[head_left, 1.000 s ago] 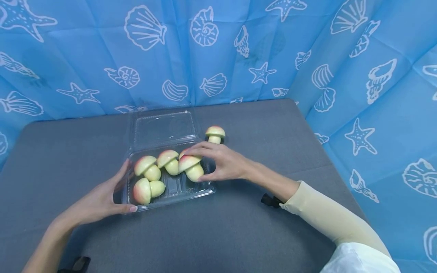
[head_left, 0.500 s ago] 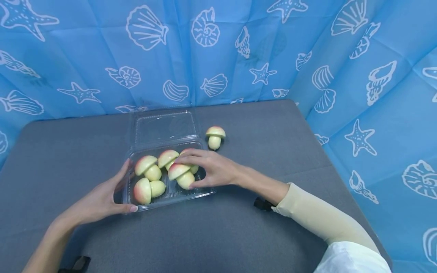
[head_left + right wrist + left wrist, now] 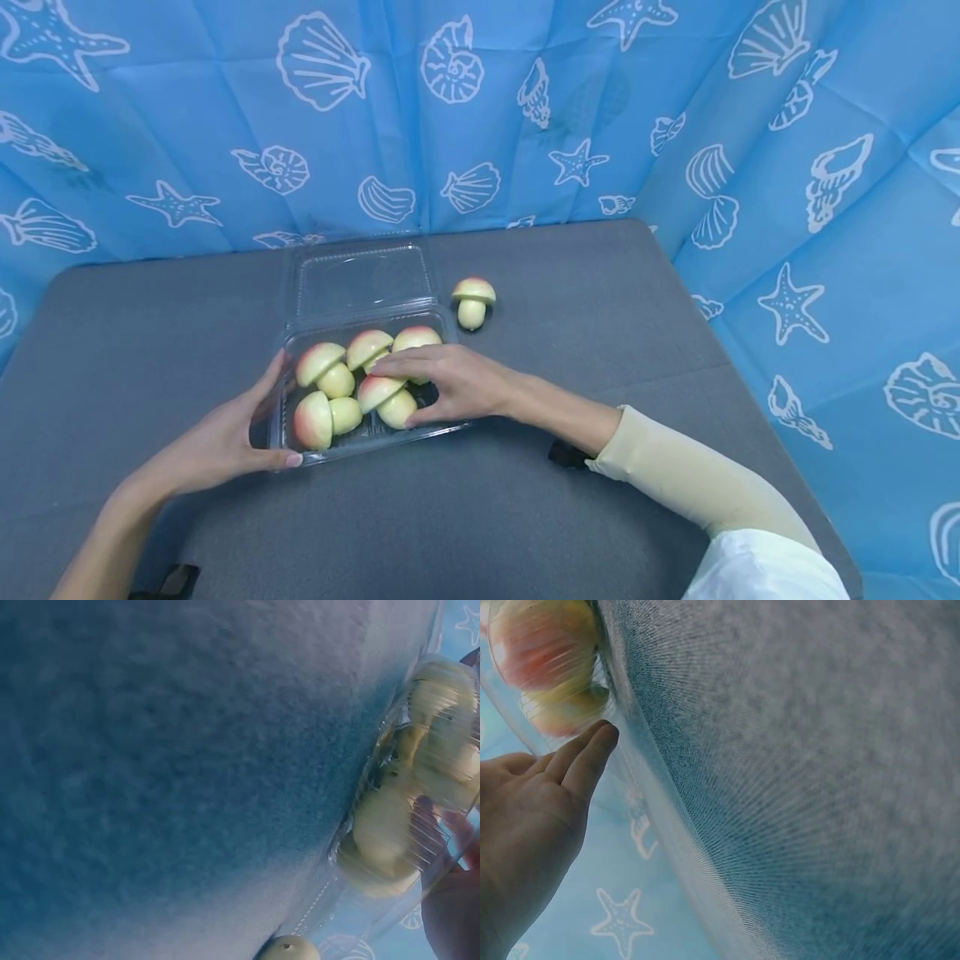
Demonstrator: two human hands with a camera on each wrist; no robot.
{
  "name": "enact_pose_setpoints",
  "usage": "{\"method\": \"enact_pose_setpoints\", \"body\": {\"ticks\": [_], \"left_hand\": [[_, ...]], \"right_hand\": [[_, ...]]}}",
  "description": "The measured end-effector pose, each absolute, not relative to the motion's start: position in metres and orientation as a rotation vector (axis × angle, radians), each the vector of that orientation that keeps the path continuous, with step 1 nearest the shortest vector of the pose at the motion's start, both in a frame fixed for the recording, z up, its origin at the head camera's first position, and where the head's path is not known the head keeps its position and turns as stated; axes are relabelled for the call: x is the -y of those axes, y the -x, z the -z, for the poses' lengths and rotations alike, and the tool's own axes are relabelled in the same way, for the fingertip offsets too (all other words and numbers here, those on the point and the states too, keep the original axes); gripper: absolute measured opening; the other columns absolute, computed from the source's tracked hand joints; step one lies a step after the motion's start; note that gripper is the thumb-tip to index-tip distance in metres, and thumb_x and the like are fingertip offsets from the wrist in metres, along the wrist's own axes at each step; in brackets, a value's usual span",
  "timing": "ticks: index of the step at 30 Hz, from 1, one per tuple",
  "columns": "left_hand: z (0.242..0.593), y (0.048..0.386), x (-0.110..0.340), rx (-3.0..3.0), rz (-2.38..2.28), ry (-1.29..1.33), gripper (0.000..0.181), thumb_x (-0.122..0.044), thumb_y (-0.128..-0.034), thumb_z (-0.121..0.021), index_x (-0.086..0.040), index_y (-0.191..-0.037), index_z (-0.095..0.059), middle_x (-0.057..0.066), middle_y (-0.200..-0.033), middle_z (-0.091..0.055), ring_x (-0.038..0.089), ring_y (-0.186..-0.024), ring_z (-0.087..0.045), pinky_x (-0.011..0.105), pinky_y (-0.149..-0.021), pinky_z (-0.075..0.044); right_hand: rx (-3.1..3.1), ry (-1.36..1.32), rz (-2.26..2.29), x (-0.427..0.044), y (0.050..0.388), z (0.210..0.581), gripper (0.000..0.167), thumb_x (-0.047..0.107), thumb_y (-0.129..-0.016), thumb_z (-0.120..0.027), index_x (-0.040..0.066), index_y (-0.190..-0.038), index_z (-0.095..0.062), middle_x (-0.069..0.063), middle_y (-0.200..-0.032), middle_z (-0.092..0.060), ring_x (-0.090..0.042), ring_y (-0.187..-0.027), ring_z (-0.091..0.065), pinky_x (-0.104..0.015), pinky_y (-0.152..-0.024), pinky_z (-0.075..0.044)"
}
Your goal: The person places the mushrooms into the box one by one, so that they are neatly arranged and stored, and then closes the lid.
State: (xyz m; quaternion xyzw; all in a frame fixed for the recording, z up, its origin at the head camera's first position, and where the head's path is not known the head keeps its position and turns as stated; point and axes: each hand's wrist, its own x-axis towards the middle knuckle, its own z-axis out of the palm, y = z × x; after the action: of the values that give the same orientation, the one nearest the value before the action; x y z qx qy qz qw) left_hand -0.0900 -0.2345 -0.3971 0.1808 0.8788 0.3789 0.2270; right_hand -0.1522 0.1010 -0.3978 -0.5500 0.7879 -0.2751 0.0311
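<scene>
- One mushroom (image 3: 397, 408) is pinched between thumb and fingers of my right grip (image 3: 453, 383), which reaches in from the right over the front of the clear box (image 3: 352, 448).
- Four other mushrooms (image 3: 320, 364) lie inside, behind and left; I judge the filling nearly done.
- My left grip (image 3: 217, 442) spreads uncurled along the box's left end.
- One loose mushroom (image 3: 472, 302) remains on the bench (image 3: 525, 508), near the back right corner.
</scene>
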Motion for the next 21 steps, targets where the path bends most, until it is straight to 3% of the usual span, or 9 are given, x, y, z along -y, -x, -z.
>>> {"method": "enact_pose_setpoints", "body": {"ticks": [16,18,21], "left_hand": [[0.3976,0.0894,0.2340,-2.427,-1.051,-0.535,0.126,-0.049,-0.0800,-0.080,-0.024,-0.158,0.016,0.017,-0.165,-0.002,0.047,-0.142,-0.029,0.058,-0.105,-0.035],[0.3981,0.0896,0.2341,-2.426,-1.053,-0.543,0.126,-0.049,-0.0800,-0.080,-0.024,-0.158,0.017,0.017,-0.166,-0.002,0.047,-0.142,-0.029,0.055,-0.106,-0.036],[0.3990,0.0900,0.2349,-2.427,-1.058,-0.553,0.126,-0.048,-0.0800,-0.080,-0.025,-0.158,0.016,0.016,-0.166,-0.003,0.046,-0.143,-0.028,0.039,-0.108,-0.038]], "right_hand": [[-2.401,1.752,0.610,-0.0992,0.1512,0.3952,0.078,0.038,-0.087,-0.076,0.015,-0.153,-0.042,-0.005,-0.154,-0.044,-0.011,-0.140,-0.040,-0.026,-0.113,-0.032],[-2.399,1.758,0.602,-0.0994,0.1515,0.3951,0.078,0.038,-0.087,-0.076,0.014,-0.153,-0.041,-0.005,-0.154,-0.043,-0.012,-0.140,-0.040,-0.026,-0.114,-0.032],[-2.389,1.759,0.586,-0.1000,0.1520,0.3943,0.078,0.037,-0.088,-0.076,0.012,-0.153,-0.040,-0.006,-0.155,-0.042,-0.012,-0.141,-0.038,-0.025,-0.115,-0.030]]}}
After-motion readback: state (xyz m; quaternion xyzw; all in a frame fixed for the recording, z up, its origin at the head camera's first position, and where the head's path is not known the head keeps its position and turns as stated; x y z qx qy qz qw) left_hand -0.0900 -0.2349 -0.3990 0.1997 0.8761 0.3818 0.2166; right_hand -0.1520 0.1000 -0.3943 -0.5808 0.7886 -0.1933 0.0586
